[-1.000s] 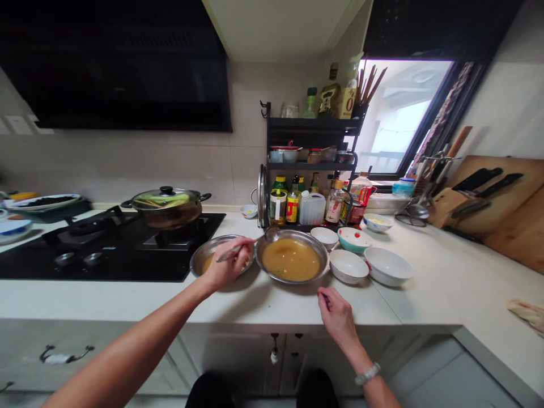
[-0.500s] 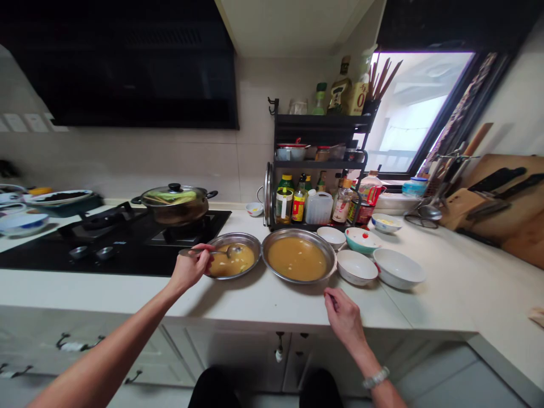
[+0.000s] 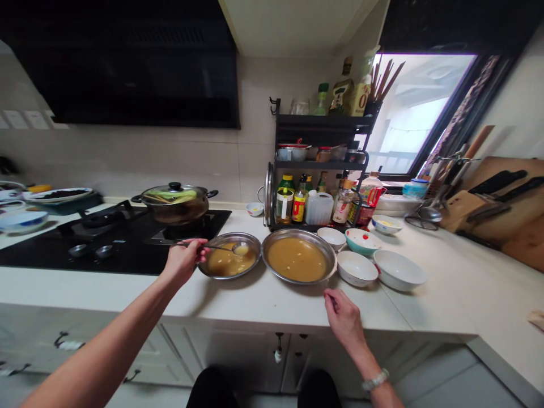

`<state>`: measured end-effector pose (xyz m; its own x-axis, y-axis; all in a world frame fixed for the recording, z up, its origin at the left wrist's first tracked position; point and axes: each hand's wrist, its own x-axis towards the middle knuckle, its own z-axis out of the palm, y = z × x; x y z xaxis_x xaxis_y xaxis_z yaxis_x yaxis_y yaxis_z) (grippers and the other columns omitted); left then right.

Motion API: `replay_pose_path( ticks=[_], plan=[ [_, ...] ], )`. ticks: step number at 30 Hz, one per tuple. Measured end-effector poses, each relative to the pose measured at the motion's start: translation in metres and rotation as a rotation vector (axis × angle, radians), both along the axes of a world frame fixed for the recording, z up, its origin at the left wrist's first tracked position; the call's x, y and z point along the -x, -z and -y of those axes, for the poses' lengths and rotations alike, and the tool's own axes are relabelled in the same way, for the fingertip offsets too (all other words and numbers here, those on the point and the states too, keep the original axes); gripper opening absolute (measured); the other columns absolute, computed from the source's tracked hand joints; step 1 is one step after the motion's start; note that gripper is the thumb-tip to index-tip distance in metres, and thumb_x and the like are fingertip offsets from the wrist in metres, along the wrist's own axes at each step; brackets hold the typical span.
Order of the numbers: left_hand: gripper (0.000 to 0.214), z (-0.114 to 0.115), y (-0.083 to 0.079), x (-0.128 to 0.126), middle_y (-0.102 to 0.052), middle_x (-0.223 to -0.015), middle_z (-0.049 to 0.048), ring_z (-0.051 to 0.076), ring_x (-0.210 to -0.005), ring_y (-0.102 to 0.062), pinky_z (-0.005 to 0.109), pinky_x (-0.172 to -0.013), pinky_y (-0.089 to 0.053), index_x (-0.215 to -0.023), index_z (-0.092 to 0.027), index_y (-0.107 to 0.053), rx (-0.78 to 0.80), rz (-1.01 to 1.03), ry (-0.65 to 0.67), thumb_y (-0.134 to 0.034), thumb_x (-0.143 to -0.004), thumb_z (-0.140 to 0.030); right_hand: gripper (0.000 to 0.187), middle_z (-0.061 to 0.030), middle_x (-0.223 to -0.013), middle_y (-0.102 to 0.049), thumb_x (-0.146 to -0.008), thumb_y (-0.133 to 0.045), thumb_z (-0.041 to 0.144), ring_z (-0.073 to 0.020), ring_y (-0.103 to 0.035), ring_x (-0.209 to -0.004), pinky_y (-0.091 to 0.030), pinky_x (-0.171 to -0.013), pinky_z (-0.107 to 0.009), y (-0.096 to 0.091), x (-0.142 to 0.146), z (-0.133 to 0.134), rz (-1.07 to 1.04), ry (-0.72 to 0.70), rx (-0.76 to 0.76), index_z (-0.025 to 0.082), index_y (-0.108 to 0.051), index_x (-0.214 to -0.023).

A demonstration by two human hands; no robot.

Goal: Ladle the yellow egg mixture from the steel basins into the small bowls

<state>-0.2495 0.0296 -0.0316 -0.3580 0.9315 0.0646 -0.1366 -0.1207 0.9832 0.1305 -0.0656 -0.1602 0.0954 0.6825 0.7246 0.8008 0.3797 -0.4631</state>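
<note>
Watching through the head camera, I am seeing the left hand (image 3: 182,259) closing its fingers and thumb around a ladle (image 3: 241,249), well back along the handle. The ladle's scoop is carrying some pale liquid and is sitting over the far right part of the left metal dish (image 3: 256,249); whether its underside is touching the soup (image 3: 229,264) there, I am not managing to tell. I am reading that far-back grip as a way of holding the fingers away from the soup. The right hand (image 3: 342,314) is curling its fingers at the front of the counter (image 3: 263,306), just in front of the right metal dish (image 3: 331,258); its palm is facing away from me, so I am not able to tell how fully it is closing or whether it is gripping anything. The two dishes are standing side by side, rims touching or nearly so, probably because that is putting both within the ladle's reach.

I am counting two hands, one ladle, two metal dishes, one lidded pot (image 3: 178,212) on the stove (image 3: 140,249), and four bowls (image 3: 357,267) clustering beside the right metal dish. Two more are standing farther back: a bowl of yellowish food (image 3: 386,228) and a small bowl (image 3: 254,211) beside the rack (image 3: 323,123).
</note>
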Motion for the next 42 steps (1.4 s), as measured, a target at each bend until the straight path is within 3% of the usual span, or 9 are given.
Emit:
replay_pose_path(
  ticks=[7, 12, 16, 21, 25, 29, 35, 39, 42],
  plan=[
    [0.013, -0.006, -0.018, -0.017, -0.063, -0.050, 0.0057, 0.011, -0.044, -0.054, 0.018, -0.039, -0.040, -0.073, -0.008, -0.063, -0.039, 0.007, 0.051, -0.060, -0.065, -0.018, 0.023, -0.0071, -0.075, -0.067, -0.092, -0.044, 0.024, -0.0175, -0.064, -0.066, -0.049, -0.060, -0.026, 0.000, 0.001, 0.000, 0.033, 0.006, -0.031, 0.017, -0.064, -0.085],
    [0.012, -0.009, -0.032, -0.048, -0.063, -0.050, 0.0045, 0.009, -0.042, -0.052, 0.019, -0.040, -0.041, -0.073, -0.008, -0.063, -0.067, -0.009, 0.107, -0.058, -0.066, -0.017, 0.022, -0.0068, -0.075, -0.067, -0.092, -0.044, 0.023, -0.0175, -0.064, -0.065, -0.048, -0.059, -0.026, 0.000, 0.002, 0.000, 0.034, 0.009, -0.045, 0.017, -0.064, -0.086],
    [0.012, -0.011, -0.029, -0.078, -0.062, -0.051, 0.0025, 0.011, -0.044, -0.054, 0.021, -0.041, -0.043, -0.074, -0.011, -0.062, -0.147, -0.087, 0.182, -0.059, -0.067, -0.020, 0.021, -0.0065, -0.075, -0.066, -0.092, -0.044, 0.022, -0.0175, -0.064, -0.067, -0.049, -0.058, -0.026, 0.001, 0.002, 0.000, 0.024, 0.001, -0.047, 0.017, -0.064, -0.086],
    [0.018, -0.005, -0.014, -0.105, -0.058, -0.050, -0.0015, 0.012, -0.041, -0.055, 0.023, -0.042, -0.045, -0.083, -0.013, -0.064, -0.306, -0.447, 0.323, -0.050, -0.077, -0.024, 0.022, -0.0063, -0.075, -0.067, -0.092, -0.044, 0.022, -0.0176, -0.065, -0.067, -0.049, -0.058, -0.026, 0.002, 0.001, -0.001, 0.027, 0.008, -0.049, 0.017, -0.064, -0.086],
    [0.022, 0.006, -0.006, -0.111, -0.060, -0.053, -0.0016, 0.012, -0.045, -0.057, 0.023, -0.049, -0.045, -0.089, -0.015, -0.066, -0.553, -0.833, 0.379, -0.046, -0.082, -0.022, 0.022, -0.0067, -0.076, -0.067, -0.092, -0.044, 0.021, -0.0178, -0.065, -0.067, -0.049, -0.059, -0.026, 0.002, 0.001, -0.001, 0.032, 0.008, -0.057, 0.017, -0.064, -0.086],
    [0.022, 0.010, -0.008, -0.098, -0.067, -0.066, 0.0016, 0.012, -0.053, -0.061, 0.023, -0.055, -0.049, -0.092, -0.017, -0.067, -0.677, -0.896, 0.325, -0.048, -0.083, -0.024, 0.021, -0.0066, -0.076, -0.067, -0.092, -0.044, 0.021, -0.0176, -0.065, -0.067, -0.049, -0.059, -0.026, 0.003, 0.001, -0.001, 0.032, 0.005, -0.056, 0.017, -0.064, -0.086],
    [0.025, -0.002, -0.012, -0.040, -0.065, -0.058, 0.0001, 0.014, -0.046, -0.061, 0.022, -0.045, -0.049, -0.090, -0.015, -0.064, -0.386, -0.623, 0.079, -0.046, -0.082, -0.030, 0.022, -0.0065, -0.075, -0.066, -0.092, -0.044, 0.023, -0.0175, -0.064, -0.066, -0.049, -0.060, -0.026, 0.002, 0.001, 0.000, 0.042, 0.012, -0.050, 0.017, -0.064, -0.087],
    [0.024, -0.010, 0.006, 0.004, -0.063, -0.052, -0.0008, 0.016, -0.045, -0.061, 0.023, -0.044, -0.046, -0.082, -0.016, -0.066, -0.302, -0.789, -0.029, -0.047, -0.078, -0.031, 0.022, -0.0066, -0.075, -0.066, -0.093, -0.044, 0.024, -0.0174, -0.064, -0.066, -0.049, -0.059, -0.026, 0.002, 0.001, -0.001, 0.044, 0.010, -0.048, 0.017, -0.064, -0.087],
    [0.025, -0.011, 0.023, 0.021, -0.061, -0.047, -0.0022, 0.016, -0.043, -0.060, 0.023, -0.045, -0.046, -0.081, -0.018, -0.066, -0.254, -0.916, -0.021, -0.046, -0.076, -0.030, 0.023, -0.0069, -0.075, -0.066, -0.093, -0.043, 0.025, -0.0176, -0.064, -0.066, -0.049, -0.059, -0.026, 0.002, 0.000, -0.001, 0.050, 0.008, -0.041, 0.017, -0.064, -0.087]
  ],
)
